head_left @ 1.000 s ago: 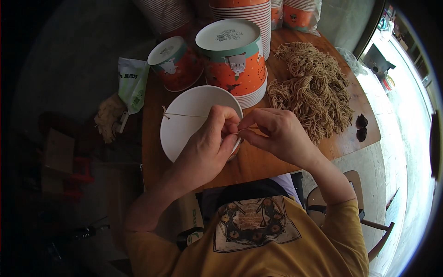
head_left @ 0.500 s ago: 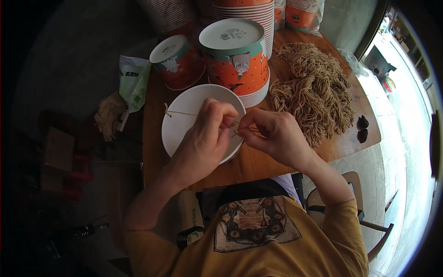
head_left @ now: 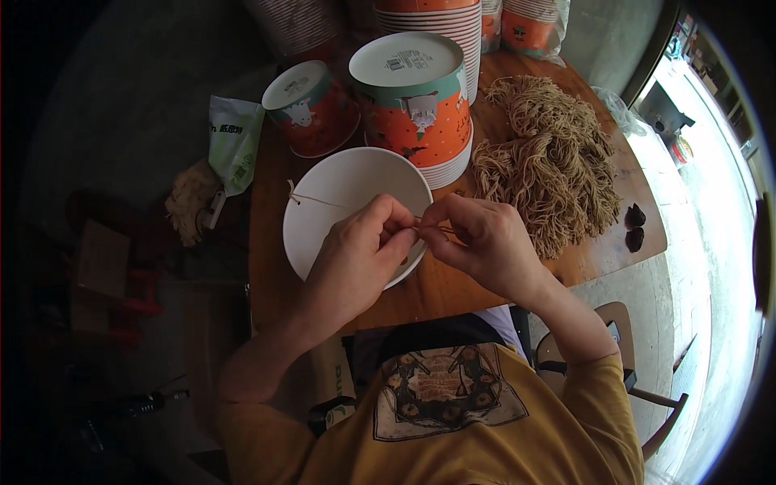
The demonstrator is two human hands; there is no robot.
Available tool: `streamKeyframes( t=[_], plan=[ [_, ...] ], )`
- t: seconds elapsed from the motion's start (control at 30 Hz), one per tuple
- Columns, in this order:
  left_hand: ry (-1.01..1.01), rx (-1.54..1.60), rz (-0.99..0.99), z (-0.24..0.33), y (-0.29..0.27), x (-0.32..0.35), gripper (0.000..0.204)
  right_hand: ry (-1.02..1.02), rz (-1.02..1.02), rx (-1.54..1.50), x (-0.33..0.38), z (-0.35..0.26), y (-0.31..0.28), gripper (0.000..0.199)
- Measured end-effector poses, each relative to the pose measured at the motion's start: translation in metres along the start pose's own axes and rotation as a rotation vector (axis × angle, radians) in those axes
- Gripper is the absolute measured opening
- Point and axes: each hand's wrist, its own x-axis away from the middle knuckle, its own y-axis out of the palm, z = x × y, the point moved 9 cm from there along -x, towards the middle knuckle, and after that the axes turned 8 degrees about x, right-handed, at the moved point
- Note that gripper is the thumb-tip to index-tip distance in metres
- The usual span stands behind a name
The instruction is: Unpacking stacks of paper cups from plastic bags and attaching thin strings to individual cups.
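Note:
A white paper bucket (head_left: 301, 234) stands open side up on the table in front of me. A thin tan cord (head_left: 322, 200) passes through its left rim, knotted there, and runs across the inside toward my fingers. Over the bucket's right rim, my left hand (head_left: 356, 255) is closed in a pinch, thumb against forefinger, on the cord. Fingertip to fingertip with it, my right hand (head_left: 489, 242) also pinches the cord, and loose strands show under its fingers. The exact spot between the fingertips is partly hidden. A big tangled heap of tan cord (head_left: 558, 162) lies to the right.
Behind the bucket sit a large orange-and-green bucket (head_left: 416, 125) and a smaller one (head_left: 314, 113), both upside down. Nested buckets (head_left: 465, 48) rise behind. A green-white bag (head_left: 234, 149) is at left, two small dark objects (head_left: 635, 226) at the table's right edge, a chair (head_left: 610, 323) beyond.
My left hand has moved slightly down and its fingertips now meet those of my right hand. The cord stretch inside the bucket now hangs slacker. My right hand has barely moved.

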Motion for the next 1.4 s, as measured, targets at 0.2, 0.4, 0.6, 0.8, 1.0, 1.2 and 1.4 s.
streamKeyframes(
  t=[0.2,0.4,0.6,0.8,1.0,1.2,1.4],
  plan=[
    [-0.033,0.123,0.000,-0.008,0.002,-0.001,0.009,0.014,-0.026,0.008,0.000,0.002,0.001,0.012],
    [-0.108,0.310,-0.029,-0.007,0.006,-0.003,0.009,0.028,0.029,-0.087,0.002,0.003,-0.001,0.012],
    [-0.031,0.401,-0.042,-0.002,0.008,-0.007,0.017,0.035,0.105,-0.172,0.009,0.012,-0.001,0.011],
    [-0.077,0.453,-0.057,0.001,0.012,-0.009,0.027,0.066,0.226,-0.156,0.018,0.015,-0.006,0.010],
    [-0.119,0.496,-0.060,-0.002,0.013,-0.010,0.031,0.200,0.219,-0.281,0.026,0.031,0.003,0.010],
    [-0.125,0.477,-0.073,0.000,0.015,-0.011,0.035,0.255,0.243,-0.546,0.023,0.042,0.012,0.011],
    [-0.184,0.564,-0.067,-0.008,0.015,-0.012,0.036,0.254,0.168,-0.458,0.024,0.040,0.008,0.011]
  ],
)
